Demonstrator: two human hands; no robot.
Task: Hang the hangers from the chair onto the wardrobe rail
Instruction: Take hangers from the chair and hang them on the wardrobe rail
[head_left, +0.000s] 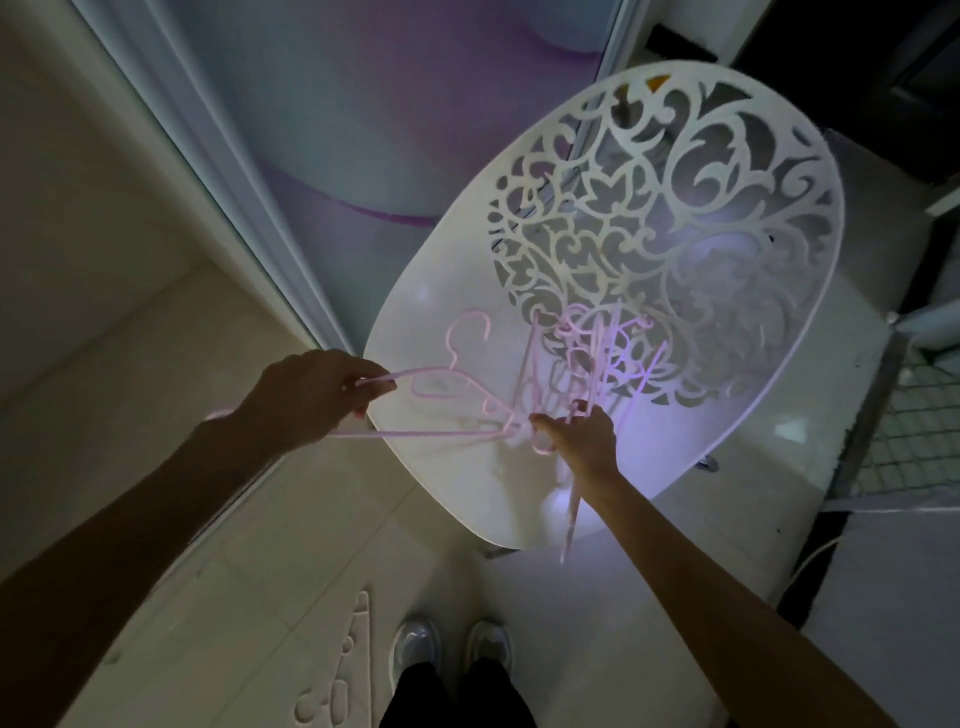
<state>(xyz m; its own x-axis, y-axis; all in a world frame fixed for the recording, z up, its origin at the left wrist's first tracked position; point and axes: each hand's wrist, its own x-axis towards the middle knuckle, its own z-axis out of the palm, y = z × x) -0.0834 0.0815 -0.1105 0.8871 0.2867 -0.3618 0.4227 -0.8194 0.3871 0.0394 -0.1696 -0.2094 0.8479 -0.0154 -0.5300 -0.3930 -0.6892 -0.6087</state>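
Note:
A white chair (447, 499) with a cut-out floral back stands in front of me. Several pale pink hangers lie on its seat in a tangle (597, 364). My left hand (317, 397) grips one pink hanger (431, 410) by its shoulder, lifted just above the seat's left edge. My right hand (582, 439) reaches into the pile and its fingers curl round a bunch of pink hangers (571, 499) that trail down toward me. The wardrobe rail is out of sight.
A sliding wardrobe door (332, 130) with a pale frame rises behind the chair to the left. One more pink hanger (343, 670) lies on the tiled floor by my shoes (452, 649). Dark furniture and a mesh panel (914, 426) stand to the right.

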